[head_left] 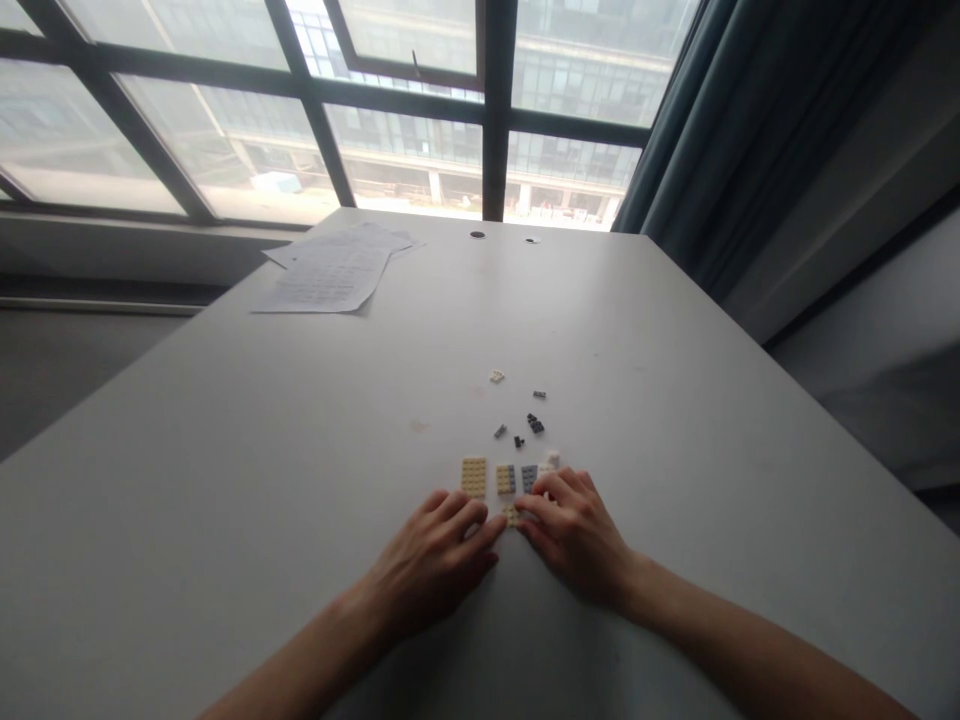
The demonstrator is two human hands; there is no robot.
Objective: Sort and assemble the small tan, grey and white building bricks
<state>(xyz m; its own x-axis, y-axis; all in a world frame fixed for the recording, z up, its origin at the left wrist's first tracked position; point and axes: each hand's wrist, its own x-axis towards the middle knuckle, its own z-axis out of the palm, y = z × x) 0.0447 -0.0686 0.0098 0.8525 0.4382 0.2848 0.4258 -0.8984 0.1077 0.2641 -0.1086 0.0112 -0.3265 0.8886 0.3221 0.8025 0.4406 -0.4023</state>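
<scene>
A small tan studded toy-brick plate [511, 515] lies near the table's front, between both hands. My left hand [442, 545] has curled fingers, with its index fingertip against the plate's left side. From the right, the thumb and index finger of my right hand [576, 528] pinch at the same plate and partly cover it. Just beyond are a larger tan plate [474, 477], a tan-and-grey block [505, 479] and a grey studded piece [529, 477]. White pieces [553, 460] show behind my right fingers, partly hidden.
Farther out lie black pieces [535, 424], a small black piece [519, 441], small grey pieces [500, 431] and a cream piece [497, 376]. Paper sheets [337, 270] rest at the white table's [675, 420] far left. Windows stand behind; a dark curtain [720, 130] hangs right.
</scene>
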